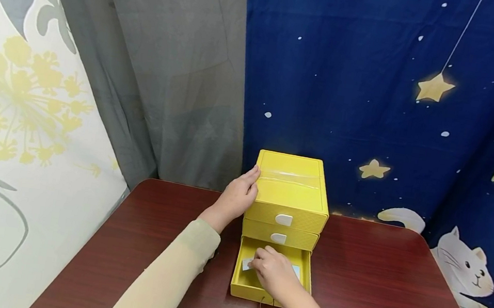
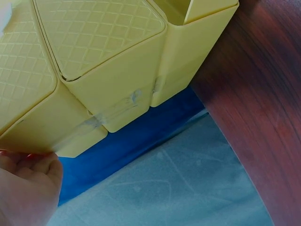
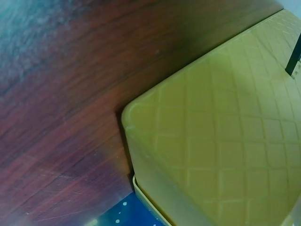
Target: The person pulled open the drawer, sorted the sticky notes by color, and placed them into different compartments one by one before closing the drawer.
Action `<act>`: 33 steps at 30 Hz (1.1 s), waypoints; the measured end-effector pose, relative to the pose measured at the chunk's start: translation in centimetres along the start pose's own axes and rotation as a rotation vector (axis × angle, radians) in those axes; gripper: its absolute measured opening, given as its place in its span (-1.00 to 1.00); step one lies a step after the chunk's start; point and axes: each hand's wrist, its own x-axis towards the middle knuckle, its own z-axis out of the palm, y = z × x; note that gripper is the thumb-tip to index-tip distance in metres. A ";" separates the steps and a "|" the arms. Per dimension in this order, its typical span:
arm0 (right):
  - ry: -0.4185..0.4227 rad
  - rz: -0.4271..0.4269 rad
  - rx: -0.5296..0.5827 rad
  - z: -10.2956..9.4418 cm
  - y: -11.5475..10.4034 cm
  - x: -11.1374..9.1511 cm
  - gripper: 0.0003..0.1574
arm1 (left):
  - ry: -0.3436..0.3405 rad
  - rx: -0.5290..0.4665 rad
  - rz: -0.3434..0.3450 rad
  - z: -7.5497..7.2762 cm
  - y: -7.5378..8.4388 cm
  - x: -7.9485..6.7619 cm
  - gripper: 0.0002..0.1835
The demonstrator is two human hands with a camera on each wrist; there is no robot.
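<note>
A yellow three-drawer box (image 1: 288, 196) stands on the table, with its bottom drawer (image 1: 239, 292) pulled out. My left hand (image 1: 235, 194) rests against the upper left side of the box, fingers extended along its top edge. In the left wrist view the left hand (image 2: 33, 188) touches the side of the top section. Over the open drawer is my right hand (image 1: 275, 272), fingers curled and pinching a small white card (image 1: 246, 264). A pale blue piece (image 1: 296, 271) shows in the drawer beside that hand. The right wrist view shows the drawer front (image 3: 216, 127), not the hand.
White tabs (image 1: 283, 219) mark the two closed upper drawers. A thin loop of cord (image 1: 265, 307) hangs at the bottom drawer's front. Clear tape (image 1: 289, 178) crosses the top of the box. Behind the dark red table (image 1: 379, 286) hang grey and blue curtains (image 1: 377, 88).
</note>
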 end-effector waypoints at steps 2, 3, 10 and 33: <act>-0.025 0.013 0.008 0.1 0.0 0.0 -0.85 | -0.002 -0.003 -0.001 0.0 0.0 0.0 -0.49; -0.043 0.022 0.017 0.0 0.0 0.0 -0.85 | -0.002 -0.004 -0.001 0.0 0.0 0.0 -0.49; -0.178 0.066 0.072 -0.5 -0.3 0.2 -0.81 | -0.001 -0.005 0.003 0.0 0.0 -0.1 -0.49; -0.338 0.026 0.232 -0.8 0.3 0.3 -0.81 | 0.006 0.002 0.003 0.0 0.2 -0.1 -0.50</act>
